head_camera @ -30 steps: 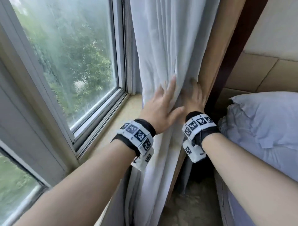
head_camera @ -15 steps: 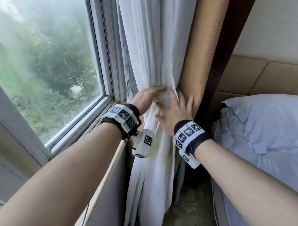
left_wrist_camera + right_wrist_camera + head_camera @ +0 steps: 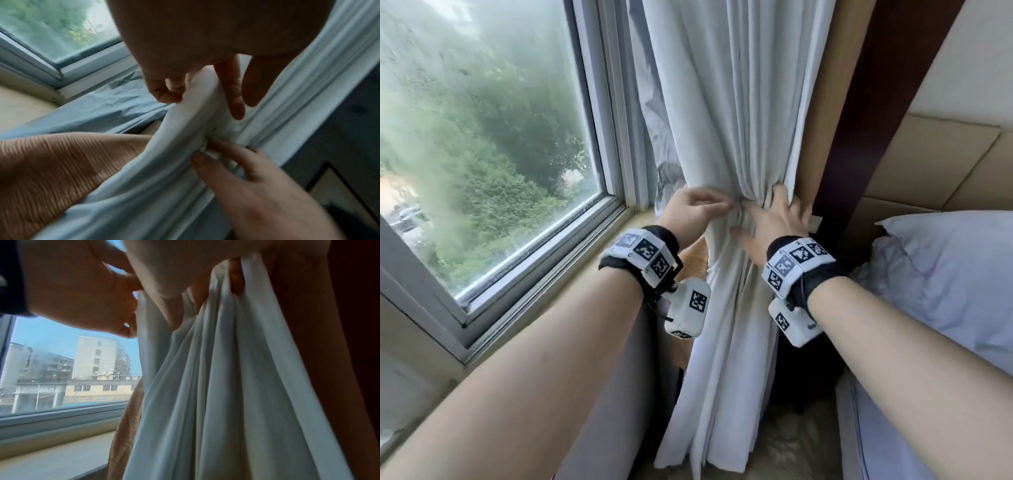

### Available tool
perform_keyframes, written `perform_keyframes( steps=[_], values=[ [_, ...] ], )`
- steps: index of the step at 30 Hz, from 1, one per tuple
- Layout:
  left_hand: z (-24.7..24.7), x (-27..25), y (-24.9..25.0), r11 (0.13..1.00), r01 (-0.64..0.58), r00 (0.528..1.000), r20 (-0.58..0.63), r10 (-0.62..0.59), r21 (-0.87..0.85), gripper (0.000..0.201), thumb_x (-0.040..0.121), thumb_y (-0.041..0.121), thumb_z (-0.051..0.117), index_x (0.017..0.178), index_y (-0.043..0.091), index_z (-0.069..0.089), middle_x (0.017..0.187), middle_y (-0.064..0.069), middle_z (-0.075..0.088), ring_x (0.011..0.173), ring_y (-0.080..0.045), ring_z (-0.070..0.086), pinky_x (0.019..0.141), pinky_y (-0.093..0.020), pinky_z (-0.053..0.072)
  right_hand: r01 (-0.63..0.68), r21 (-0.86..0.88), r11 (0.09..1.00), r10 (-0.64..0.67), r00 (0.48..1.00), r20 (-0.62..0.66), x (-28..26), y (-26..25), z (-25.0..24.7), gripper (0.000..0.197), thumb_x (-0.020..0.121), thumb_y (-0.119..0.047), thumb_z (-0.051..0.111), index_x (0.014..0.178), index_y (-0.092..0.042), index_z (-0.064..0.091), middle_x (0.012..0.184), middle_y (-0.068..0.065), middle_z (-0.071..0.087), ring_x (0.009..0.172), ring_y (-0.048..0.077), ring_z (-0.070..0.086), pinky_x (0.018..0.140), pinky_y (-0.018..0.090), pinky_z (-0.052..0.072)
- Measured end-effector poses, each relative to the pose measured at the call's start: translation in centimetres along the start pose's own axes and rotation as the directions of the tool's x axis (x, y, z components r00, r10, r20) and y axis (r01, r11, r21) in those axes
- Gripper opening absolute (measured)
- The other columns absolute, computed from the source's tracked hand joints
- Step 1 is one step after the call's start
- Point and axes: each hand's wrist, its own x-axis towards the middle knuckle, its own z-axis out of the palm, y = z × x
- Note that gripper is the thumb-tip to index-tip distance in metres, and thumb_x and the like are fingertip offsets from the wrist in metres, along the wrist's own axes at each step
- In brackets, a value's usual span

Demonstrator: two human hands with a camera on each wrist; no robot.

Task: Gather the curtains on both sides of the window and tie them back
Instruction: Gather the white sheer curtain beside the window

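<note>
The white curtain hangs bunched at the window's right edge, drawn into a narrow waist at sill height. My left hand is on the waist's left side. Its thumb and curled fingers pinch a thick white fold. My right hand wraps the bunch from the right, with its fingers dug into the pleats and its thumb low on the front. In the left wrist view the right fingertips press into the folds just below my left hand.
A tan ribbed curtain hangs behind the white one, against a dark wooden post. The window and its sill lie to the left. A bed with a white pillow stands close on the right.
My left hand went from lying flat on the curtain to pinching a fold. My right hand came round onto the bunch, and the curtain is now drawn in tighter.
</note>
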Motion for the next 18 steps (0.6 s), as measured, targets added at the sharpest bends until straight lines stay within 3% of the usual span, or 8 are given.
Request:
perform_keyframes(
  steps=[3,6,8,11,13,15,16,18],
  values=[
    [1.1,0.0,0.6,0.990,-0.068,0.995,0.077,0.059,0.124,0.014,0.084,0.031,0.062,0.095,0.033,0.071,0.114,0.002,0.064,0.114,-0.015,0.054,0.100,-0.028,0.039,-0.006,-0.001,1.000,0.006,1.000,0.028,0.3,0.4,0.5,0.048,0.085,-0.052,0.049,0.128,-0.033,0.045,0.140,0.014,0.027,0.129,0.039,0.029,0.114,0.059,0.009],
    [2.6,0.5,1.1,0.983,-0.098,0.990,0.115,0.081,0.157,0.025,0.079,0.043,0.065,0.102,0.035,0.069,0.123,-0.002,0.058,0.115,-0.012,0.053,0.098,-0.021,0.040,0.058,0.036,0.998,-0.060,0.996,0.064,0.3,0.1,1.0,0.058,0.090,-0.045,0.043,0.141,-0.021,0.028,0.147,0.014,0.024,0.135,0.035,0.025,0.116,0.054,0.012],
    [4.0,0.9,1.5,0.972,-0.096,0.991,0.111,0.074,0.216,0.034,0.077,0.047,0.068,0.109,0.035,0.067,0.125,-0.004,0.055,0.114,-0.013,0.053,0.096,-0.019,0.041,0.116,0.026,0.993,-0.118,0.978,0.173,0.3,-0.2,1.2,0.062,0.092,-0.039,0.040,0.144,-0.013,0.019,0.151,0.016,0.021,0.139,0.033,0.021,0.117,0.049,0.014],
    [4.9,1.7,1.3,0.961,-0.073,0.997,-0.006,0.077,0.266,0.032,0.075,0.043,0.070,0.105,0.033,0.070,0.122,-0.003,0.060,0.109,-0.014,0.057,0.101,-0.029,0.045,0.277,0.000,0.961,-0.265,0.920,0.288,-0.3,0.3,0.5,0.057,0.092,-0.034,0.041,0.141,-0.009,0.025,0.149,0.017,0.025,0.137,0.034,0.024,0.117,0.045,0.016],
    [4.9,2.1,1.4,0.968,-0.063,0.996,-0.046,0.076,0.241,0.017,0.081,0.026,0.069,0.098,0.024,0.073,0.106,0.000,0.069,0.087,-0.006,0.064,0.086,-0.018,0.053,0.344,0.106,0.933,-0.360,0.896,0.260,-0.6,1.5,-0.3,0.052,0.090,-0.033,0.043,0.139,-0.019,0.033,0.146,0.012,0.030,0.134,0.030,0.028,0.117,0.043,0.017],
    [5.0,2.3,1.5,0.970,-0.043,0.993,-0.097,0.068,0.238,0.016,0.083,0.010,0.063,0.089,0.021,0.074,0.089,0.001,0.071,0.068,-0.002,0.063,0.065,-0.006,0.050,0.351,0.237,0.906,-0.404,0.885,0.232,-0.9,2.4,-0.4,0.048,0.087,-0.035,0.049,0.134,-0.027,0.043,0.145,0.005,0.032,0.132,0.027,0.030,0.115,0.045,0.022],
    [5.0,2.5,1.5,0.969,-0.032,0.988,-0.138,0.068,0.247,0.022,0.082,0.004,0.059,0.084,0.020,0.074,0.084,0.000,0.071,0.065,-0.003,0.062,0.062,-0.006,0.049,0.350,0.311,0.884,-0.416,0.892,0.177,-1.2,2.5,-0.5,0.043,0.084,-0.034,0.053,0.126,-0.028,0.053,0.143,0.003,0.037,0.130,0.027,0.035,0.112,0.047,0.027],
    [5.0,2.7,1.2,0.962,-0.021,0.976,-0.201,0.078,0.273,0.030,0.077,-0.003,0.052,0.081,0.016,0.075,0.085,-0.002,0.072,0.072,-0.010,0.063,0.069,-0.015,0.050,0.374,0.317,0.872,-0.359,0.927,-0.108,-1.8,2.5,-1.0,0.022,0.076,-0.031,0.061,0.095,-0.022,0.069,0.129,0.008,0.052,0.117,0.033,0.047,0.100,0.051,0.038]
  ],
)
